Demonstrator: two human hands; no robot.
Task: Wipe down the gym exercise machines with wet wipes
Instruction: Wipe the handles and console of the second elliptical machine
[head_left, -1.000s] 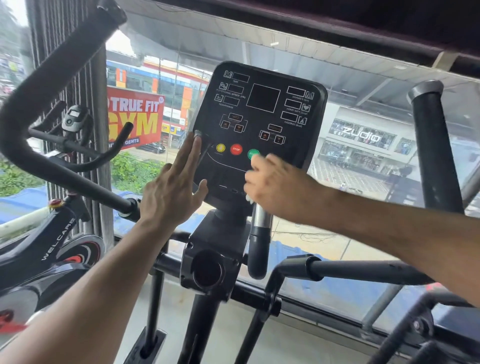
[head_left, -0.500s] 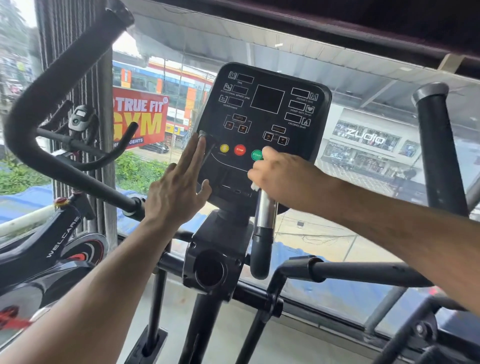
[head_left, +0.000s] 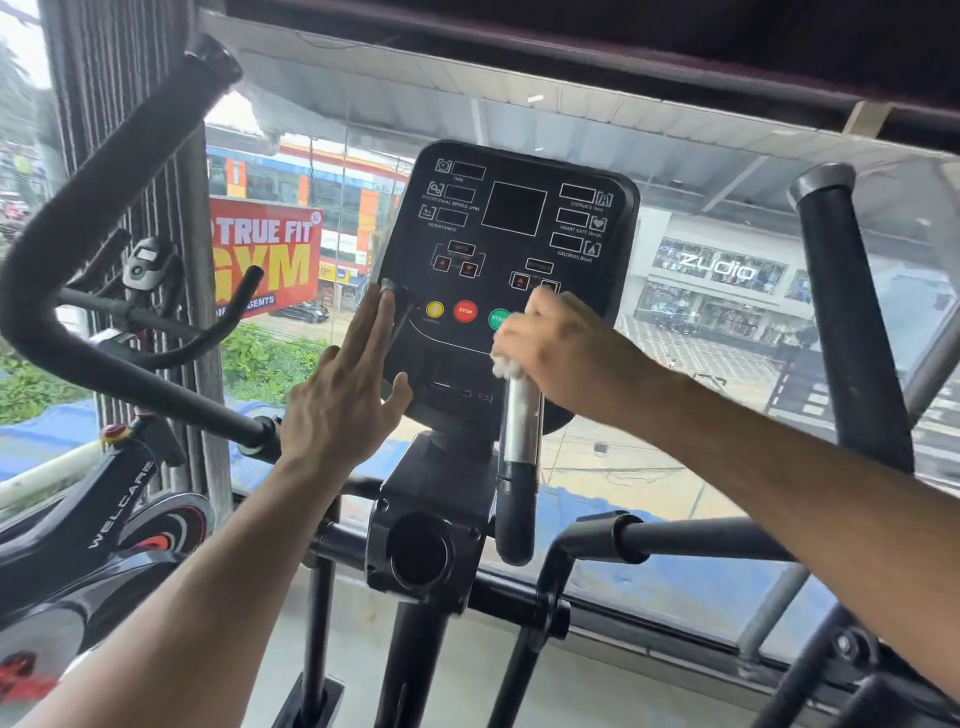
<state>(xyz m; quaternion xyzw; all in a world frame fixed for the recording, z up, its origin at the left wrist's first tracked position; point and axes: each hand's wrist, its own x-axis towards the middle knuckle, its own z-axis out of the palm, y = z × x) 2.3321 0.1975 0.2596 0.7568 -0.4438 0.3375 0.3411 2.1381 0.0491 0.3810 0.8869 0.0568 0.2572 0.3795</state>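
The elliptical's black console (head_left: 511, 223) faces me with yellow, red and green buttons along its lower half. My left hand (head_left: 345, 395) lies flat with straight fingers against the console's lower left edge. My right hand (head_left: 558, 348) grips a crumpled white wet wipe (head_left: 506, 368) and presses it on the console by the green start button, partly covering that button. Just under the wipe stands a chrome pulse grip (head_left: 519, 421) with a black lower end.
A thick black moving handlebar (head_left: 98, 218) curves across the left. Another black handle post (head_left: 852, 322) rises at the right. A black spin bike (head_left: 109, 499) stands at the lower left. A glass window behind the machine shows the street.
My right hand has slid the wipe up the console from below the green button to beside it. The left hand stays flat on the console's left edge.
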